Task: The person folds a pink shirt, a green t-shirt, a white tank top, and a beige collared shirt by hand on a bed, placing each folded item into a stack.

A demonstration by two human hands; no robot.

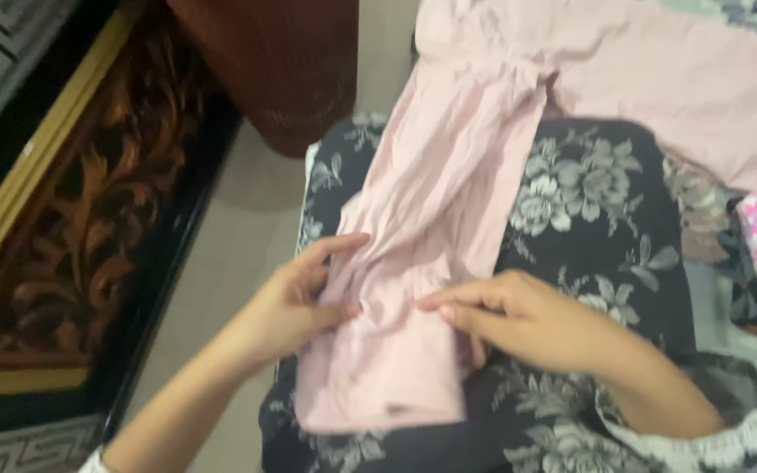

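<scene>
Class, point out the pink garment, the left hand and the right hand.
pink garment [449,184], head view, creased middle.
left hand [295,302], head view, back of hand.
right hand [519,320], head view, back of hand.
</scene>
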